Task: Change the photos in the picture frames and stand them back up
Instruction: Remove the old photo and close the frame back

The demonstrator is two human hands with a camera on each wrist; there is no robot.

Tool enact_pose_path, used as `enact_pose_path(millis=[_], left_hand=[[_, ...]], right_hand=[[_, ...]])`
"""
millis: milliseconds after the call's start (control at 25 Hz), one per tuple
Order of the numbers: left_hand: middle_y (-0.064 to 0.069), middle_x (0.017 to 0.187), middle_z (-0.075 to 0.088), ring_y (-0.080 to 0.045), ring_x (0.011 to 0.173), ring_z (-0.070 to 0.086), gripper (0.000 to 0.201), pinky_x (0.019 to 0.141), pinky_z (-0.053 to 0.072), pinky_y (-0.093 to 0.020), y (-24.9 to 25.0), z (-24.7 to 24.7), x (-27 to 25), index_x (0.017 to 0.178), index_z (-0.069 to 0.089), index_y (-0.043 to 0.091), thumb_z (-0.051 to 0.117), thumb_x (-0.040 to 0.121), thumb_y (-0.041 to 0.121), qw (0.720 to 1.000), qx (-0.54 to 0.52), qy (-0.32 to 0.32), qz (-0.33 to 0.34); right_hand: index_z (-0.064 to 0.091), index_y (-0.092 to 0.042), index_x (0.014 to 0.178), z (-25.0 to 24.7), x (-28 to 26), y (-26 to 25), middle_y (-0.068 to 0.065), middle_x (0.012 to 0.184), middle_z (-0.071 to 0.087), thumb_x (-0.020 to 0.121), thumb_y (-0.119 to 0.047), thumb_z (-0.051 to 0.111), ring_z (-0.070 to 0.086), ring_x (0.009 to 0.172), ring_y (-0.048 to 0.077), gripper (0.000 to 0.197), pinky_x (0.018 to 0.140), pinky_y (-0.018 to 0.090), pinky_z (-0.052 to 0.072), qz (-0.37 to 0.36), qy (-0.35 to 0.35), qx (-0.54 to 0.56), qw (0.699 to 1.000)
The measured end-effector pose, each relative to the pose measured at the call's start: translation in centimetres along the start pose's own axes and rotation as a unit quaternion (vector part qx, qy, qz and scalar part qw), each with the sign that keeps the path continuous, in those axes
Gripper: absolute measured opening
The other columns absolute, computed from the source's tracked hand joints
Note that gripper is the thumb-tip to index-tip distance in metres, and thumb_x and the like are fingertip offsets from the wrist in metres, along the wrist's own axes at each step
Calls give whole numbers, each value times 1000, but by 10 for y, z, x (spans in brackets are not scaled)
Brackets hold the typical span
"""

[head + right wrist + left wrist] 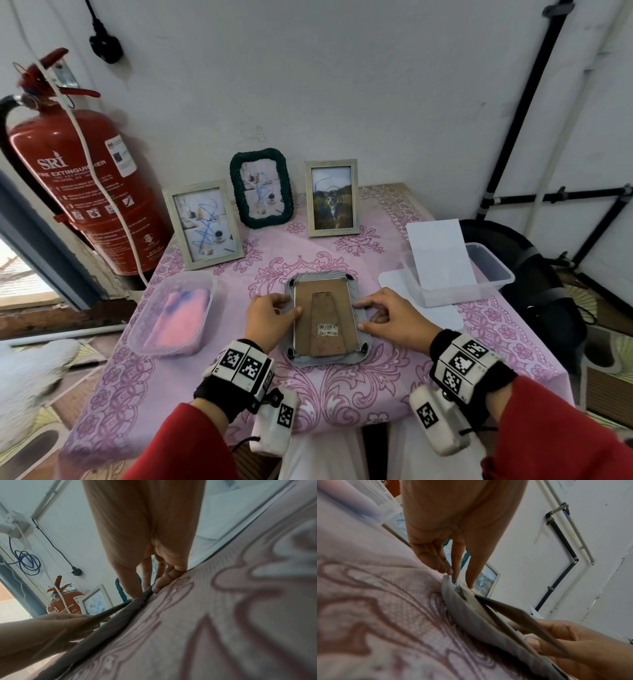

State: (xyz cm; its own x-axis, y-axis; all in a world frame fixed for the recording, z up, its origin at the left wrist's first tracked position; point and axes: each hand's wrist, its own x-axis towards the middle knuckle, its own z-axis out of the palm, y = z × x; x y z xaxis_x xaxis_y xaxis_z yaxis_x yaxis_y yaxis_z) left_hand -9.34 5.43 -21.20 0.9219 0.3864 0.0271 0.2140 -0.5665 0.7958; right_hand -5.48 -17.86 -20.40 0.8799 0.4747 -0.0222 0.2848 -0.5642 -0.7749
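So I've got a grey frame [327,317] lying face down in the middle of the desk [479,346], brown backing board up, its stand flap a bit lifted in the wrist views. My left hand [265,320] sits on its left edge, fingers loosely curled with the tips touching the rim and board. My right hand [394,320] does the same on the right edge, fingers [159,584] down at the rim. Neither hand really grips it. Three frames stand along the far side: pale one [203,224], dark green one [262,188], pale one [332,198] with a tiger photo.
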Motion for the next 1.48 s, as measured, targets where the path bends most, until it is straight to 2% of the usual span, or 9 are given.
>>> enact_pose_path(millis=[200,400,560,760,880,1040,1200,1360,1480], left_hand=[[-13,101,69,-32,108,54,35,97,44,-43,-7,1,3,109,68,9,72,79,25,998,45,-35,2],[-16,100,70,-35,105,58,34,95,46,-43,-8,0,1,111,68,5,72,80,19,999,18,-46,2],[-17,103,68,-30,99,62,36,95,48,-40,-5,0,2,112,66,1,71,80,15,999,-8,-53,-8],[-5,87,55,-17,85,52,39,84,44,-28,-4,-7,8,114,62,6,72,79,22,998,10,-53,-12],[-14,105,60,-22,95,56,45,86,44,-29,2,-13,18,118,59,7,73,79,26,998,26,-48,-13],[-15,112,59,-27,105,57,53,84,42,-28,9,-17,33,120,55,8,76,76,29,993,61,-97,-19],[-13,109,61,-24,100,58,59,84,44,-27,9,-15,37,119,57,7,81,69,27,990,86,-113,-4],[-7,92,55,-16,82,50,59,77,44,-23,3,-11,36,116,58,2,84,66,19,995,27,-95,9],[-4,89,52,-15,79,49,57,71,42,-20,0,-10,36,115,59,3,84,65,18,995,13,-92,20]], right_hand=[[58,-14,124,0,-1,-1,1,103,40,83,-16,70,50,79,10,43,85,16,44,4,-11,2,1000],[58,-12,125,0,-2,-3,0,102,40,84,-15,68,48,83,9,42,81,12,41,4,-17,7,1000],[57,-13,126,-1,-3,-4,-1,102,38,85,-16,67,48,76,2,42,77,6,41,8,-24,0,1000],[54,-9,127,-12,12,-11,9,112,50,88,-19,63,53,90,11,41,88,21,42,26,-75,-22,997],[54,-8,124,-13,29,-15,8,99,53,87,-19,65,50,84,15,40,79,25,41,50,-36,-25,998],[55,-5,121,-9,48,-16,5,95,53,79,-19,74,50,84,15,48,74,18,37,67,-2,-54,996],[57,-3,122,-5,56,-14,6,98,56,73,-20,79,54,87,15,57,74,15,37,77,5,-71,994],[58,-1,124,-1,56,-13,14,119,63,72,-16,79,59,107,21,58,81,18,40,67,30,-62,995],[59,-1,121,-1,52,-13,14,114,65,73,-12,78,60,108,22,53,83,19,42,58,33,-36,997]])
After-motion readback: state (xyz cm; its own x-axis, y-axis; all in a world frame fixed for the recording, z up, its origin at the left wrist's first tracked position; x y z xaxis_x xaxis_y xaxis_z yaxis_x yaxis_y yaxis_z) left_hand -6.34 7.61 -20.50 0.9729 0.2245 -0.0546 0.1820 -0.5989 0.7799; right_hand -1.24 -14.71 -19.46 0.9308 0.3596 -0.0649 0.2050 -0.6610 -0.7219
